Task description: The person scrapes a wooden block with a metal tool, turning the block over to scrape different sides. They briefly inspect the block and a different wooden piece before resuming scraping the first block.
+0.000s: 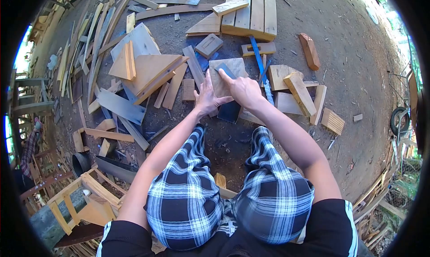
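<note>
In front of my knees a pale, squarish wooden block (220, 86) faces up. My left hand (208, 98) steadies it, with the fingers along its left side and the thumb at its near edge. My right hand (245, 92) presses a small blue-grey piece of sandpaper (227, 69) flat on the block's top, the index finger stretched over it. The other fingers of that hand are curled and partly hidden. Just below the block shows a dark, flat, square piece (229, 112). A blue handsaw (257, 55) lies to the right of the block.
Wood offcuts lie around, with angled boards (150, 71) at left and blocks (300, 93) at right. A slatted wooden piece (251, 10) stands ahead. A wooden plane body (209, 45) and a slotted block (259, 48) lie nearby. A wooden frame (71, 203) stands at lower left.
</note>
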### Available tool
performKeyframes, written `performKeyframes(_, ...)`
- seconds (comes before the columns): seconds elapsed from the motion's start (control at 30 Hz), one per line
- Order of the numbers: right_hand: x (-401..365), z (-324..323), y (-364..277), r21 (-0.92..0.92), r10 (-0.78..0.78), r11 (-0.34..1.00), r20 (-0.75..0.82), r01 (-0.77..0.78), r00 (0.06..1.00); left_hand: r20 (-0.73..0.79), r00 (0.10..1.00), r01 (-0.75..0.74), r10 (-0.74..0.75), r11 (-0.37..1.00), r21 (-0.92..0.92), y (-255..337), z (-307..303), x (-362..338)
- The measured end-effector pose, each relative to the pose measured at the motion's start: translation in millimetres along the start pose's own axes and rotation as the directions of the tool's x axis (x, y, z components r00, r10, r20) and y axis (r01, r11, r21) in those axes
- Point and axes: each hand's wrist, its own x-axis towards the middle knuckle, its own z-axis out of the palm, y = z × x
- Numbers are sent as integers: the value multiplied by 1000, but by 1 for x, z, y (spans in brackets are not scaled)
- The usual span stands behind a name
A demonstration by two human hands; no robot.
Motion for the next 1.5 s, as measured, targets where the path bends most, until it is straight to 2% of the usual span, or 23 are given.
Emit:
performKeyframes(0.1, 14, 20, 2, 29, -6, 1000, -88, 9, 996, 3, 1000, -10, 10, 1000, -2, -4, 0, -2)
performKeyframes(0.27, -25, 13, -4, 2, -32, 999, 21, 32, 999, 16, 1000, 25, -25, 1000, -6, 2, 0, -3)
performKeyframes(0.33, -16, 9, -6, 2, -19, 1000, 22, 19, 1000, 22, 999, 30, -30, 1000, -10, -2, 1, -2)
performKeyframes(0.4, 8, 14, -4, 18, -31, 999, -46, 32, 998, 18, 1000, 18, -18, 1000, -11, -3, 4, 1)
performKeyframes(0.5, 20, 13, -9, -43, -12, 999, -43, 10, 999, 25, 1000, 2, -2, 1000, 3, -8, 3, -1)
performKeyframes(0.6, -3, 10, -6, 4, -26, 1000, -21, 26, 999, -10, 1000, -26, 26, 1000, -1, -5, 4, -2)
performKeyframes(0.67, -18, 4, -8, -44, 21, 999, 86, -18, 996, 11, 1000, 16, -16, 1000, -4, 1, 1, -5)
performKeyframes(0.73, -12, 4, -7, -42, 15, 999, 75, -12, 997, 25, 999, 29, -29, 999, -13, -2, 1, -2)
performKeyframes(0.83, 23, 10, -7, -61, -18, 998, -67, 14, 998, 14, 1000, -8, 8, 1000, -1, -2, 3, 0)
performKeyframes(0.9, 26, 13, -7, -61, -10, 998, -46, 7, 999, -2, 999, -37, 37, 999, 23, -6, 3, -3)
performKeyframes(1.13, -4, 11, 0, -40, -7, 999, 41, 8, 999, 25, 999, 32, -32, 999, -22, 0, 1, -5)
performKeyframes(1.27, 38, 22, 0, -24, -22, 1000, -70, 20, 997, 6, 999, -32, 32, 999, -12, -2, 2, -4)
performKeyframes(1.37, 27, 16, -4, -24, -12, 1000, -31, 11, 999, -13, 1000, -15, 15, 1000, 24, -5, 7, -3)
performKeyframes(1.5, -8, 11, 2, -3, -18, 1000, 39, 18, 999, 11, 1000, 24, -24, 999, -22, -2, 3, -4)
